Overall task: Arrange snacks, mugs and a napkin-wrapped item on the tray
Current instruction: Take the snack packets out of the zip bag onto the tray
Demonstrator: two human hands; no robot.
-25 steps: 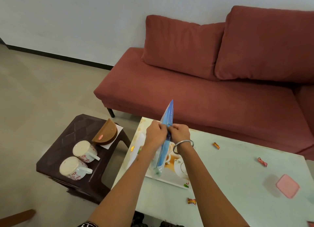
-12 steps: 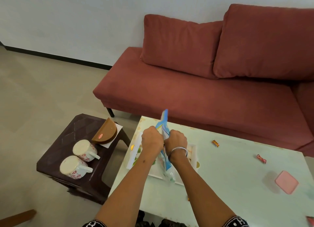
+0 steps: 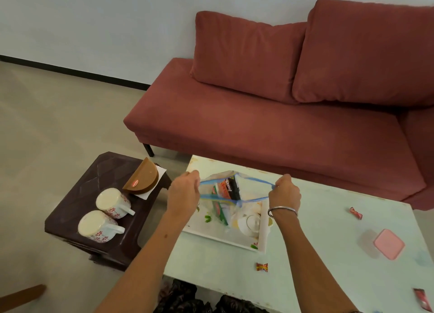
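Left hand (image 3: 184, 193) pinching the left end of a clear zip bag (image 3: 231, 195), fingers curled on its blue rim. Right hand (image 3: 287, 193) pinching the right end of the same rim, a metal bangle (image 3: 282, 211) round the wrist. Bag mouth pulled wide between the two hands, held just above the tray (image 3: 262, 240). Inside the bag, snack packets (image 3: 225, 188) in red, black and green, standing more or less on end. Tray white with a printed teapot picture, lying on the near-left part of the pale table (image 3: 305, 272); whether the bag's bottom touches it cannot be told.

To the left of the table, a dark brown stool (image 3: 77, 202). On the stool, two white mugs (image 3: 110, 215) with red flower prints, lying side by side with handles pointing right, one nearer and one farther. Just beyond the mugs, a brown half-round holder (image 3: 144, 180) with a red label, standing on a white napkin (image 3: 155, 183) at the far right corner of the stool.

On the table, well apart from the tray: a wrapped sweet (image 3: 262, 267) near the front edge, another sweet (image 3: 356, 213) farther right, a pink-lidded box (image 3: 388, 243) to the right, and a red packet (image 3: 422, 302) at the near right corner. Beyond the table, a red sofa (image 3: 270, 125) with two back cushions against a pale wall.
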